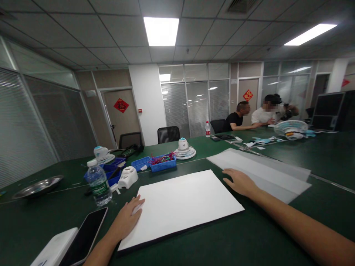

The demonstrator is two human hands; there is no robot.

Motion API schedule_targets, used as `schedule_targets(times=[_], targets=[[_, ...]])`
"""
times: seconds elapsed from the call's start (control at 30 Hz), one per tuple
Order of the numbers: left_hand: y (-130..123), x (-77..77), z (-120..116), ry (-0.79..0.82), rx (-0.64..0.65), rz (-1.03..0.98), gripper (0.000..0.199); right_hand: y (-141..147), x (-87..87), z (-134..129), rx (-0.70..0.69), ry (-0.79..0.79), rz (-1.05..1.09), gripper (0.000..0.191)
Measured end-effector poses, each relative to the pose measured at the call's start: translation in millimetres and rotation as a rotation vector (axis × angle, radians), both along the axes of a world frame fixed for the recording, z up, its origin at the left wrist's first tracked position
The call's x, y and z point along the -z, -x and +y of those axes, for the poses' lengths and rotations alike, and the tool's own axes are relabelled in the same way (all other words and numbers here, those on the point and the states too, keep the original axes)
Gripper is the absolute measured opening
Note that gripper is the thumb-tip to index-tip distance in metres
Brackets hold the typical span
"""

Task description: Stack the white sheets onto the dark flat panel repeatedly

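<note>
A large white sheet or board (pixel 180 207) with a dark lower edge lies on the green table (pixel 194 244) in front of me. My left hand (pixel 129 216) rests on its left edge, fingers apart and holding nothing. Beyond the board's right edge, my right hand (pixel 240 181) is held low with its fingers spread and nothing in them. Translucent sheets (pixel 266 173) lie on the table to the right, beside my right hand and partly behind it.
At left are a water bottle (pixel 99 184), a phone (pixel 84 236), a white box (pixel 55 247) and a metal tray (pixel 39 187). Blue bins (pixel 163 166) and white fan parts (pixel 129 177) stand behind the board. People (pixel 235 120) sit at the far right.
</note>
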State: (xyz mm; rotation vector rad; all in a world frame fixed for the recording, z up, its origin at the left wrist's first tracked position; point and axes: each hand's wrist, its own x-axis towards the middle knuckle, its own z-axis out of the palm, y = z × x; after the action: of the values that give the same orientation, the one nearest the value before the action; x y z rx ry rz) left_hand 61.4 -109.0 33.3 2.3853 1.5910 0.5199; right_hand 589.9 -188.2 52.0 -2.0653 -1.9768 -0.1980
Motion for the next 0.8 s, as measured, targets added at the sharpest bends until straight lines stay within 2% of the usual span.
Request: schedule_targets(times=[0.1,0.23,0.6,0.8], targets=[[1,-4.0,-1,0.005,-0.003,-0.003,0.054,-32,2.0,1,0.2,0.013,-0.02,0.059],[1,-9.1,-4,-0.009,-0.021,-0.015,0.051,-52,7.7,0,0.301,0.12,-0.04,0.049],[-6,-10.8,-11,-0.077,-0.103,0.028,0.049,-18,19.2,4,0.239,0.128,-0.146,0.038],[-6,-10.1,-11,-0.094,-0.136,0.062,0.048,0,8.8,-2,0.219,0.11,-0.171,0.035]])
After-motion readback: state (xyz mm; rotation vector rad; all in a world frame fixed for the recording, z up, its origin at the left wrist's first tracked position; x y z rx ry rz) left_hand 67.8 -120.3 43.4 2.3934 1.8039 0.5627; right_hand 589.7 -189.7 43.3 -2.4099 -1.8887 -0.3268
